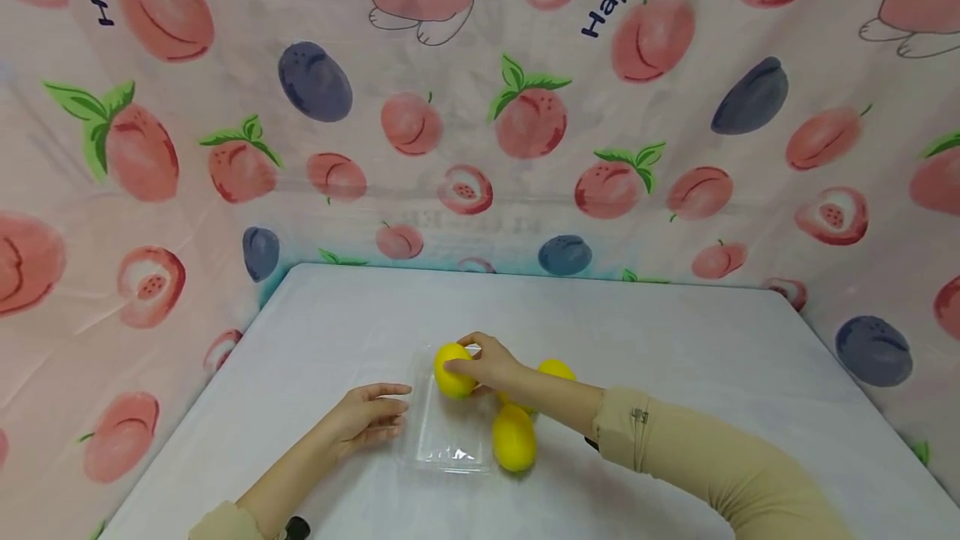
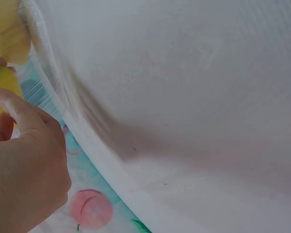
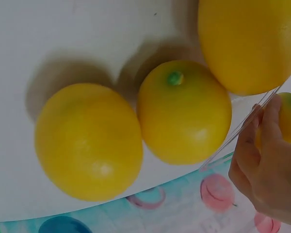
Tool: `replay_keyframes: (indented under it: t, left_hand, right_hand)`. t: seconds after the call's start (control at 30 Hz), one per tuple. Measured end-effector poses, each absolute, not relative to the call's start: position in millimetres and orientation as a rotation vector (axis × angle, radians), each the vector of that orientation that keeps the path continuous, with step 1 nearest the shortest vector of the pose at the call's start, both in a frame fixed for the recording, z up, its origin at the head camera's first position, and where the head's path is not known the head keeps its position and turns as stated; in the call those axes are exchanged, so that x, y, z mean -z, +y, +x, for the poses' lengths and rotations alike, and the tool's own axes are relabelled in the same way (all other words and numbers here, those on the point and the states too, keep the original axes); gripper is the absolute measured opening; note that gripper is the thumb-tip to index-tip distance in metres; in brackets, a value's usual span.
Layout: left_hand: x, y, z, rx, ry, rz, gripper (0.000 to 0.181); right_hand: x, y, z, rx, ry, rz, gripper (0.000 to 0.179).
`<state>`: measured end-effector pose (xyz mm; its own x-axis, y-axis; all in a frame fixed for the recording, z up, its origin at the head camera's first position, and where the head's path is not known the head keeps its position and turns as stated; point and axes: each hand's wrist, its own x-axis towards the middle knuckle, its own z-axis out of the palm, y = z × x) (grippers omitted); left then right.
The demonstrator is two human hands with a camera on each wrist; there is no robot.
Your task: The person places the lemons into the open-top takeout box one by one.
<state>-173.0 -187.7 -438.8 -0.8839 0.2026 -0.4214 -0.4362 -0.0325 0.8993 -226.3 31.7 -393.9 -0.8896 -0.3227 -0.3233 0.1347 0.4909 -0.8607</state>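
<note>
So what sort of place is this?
Probably a staged indoor tabletop setup: a white table with a fruit-print backdrop behind it, and yellow fruits beside a clear plastic tray.

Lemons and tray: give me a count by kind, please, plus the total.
Lemons: 4 (1 in the right hand, 3 outside the tray)
Clear plastic tray: 1
Total: 5
</note>
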Motion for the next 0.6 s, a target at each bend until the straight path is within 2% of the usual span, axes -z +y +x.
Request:
replay_keyframes:
  t: [0.6]
  left_hand:
    - [435.5, -185.4, -172.1, -1.931, 1.87, -0.295, 0.044]
  right_hand:
    - [408.8, 1.8, -227.0, 1.376, 2.343, -0.052, 0.05]
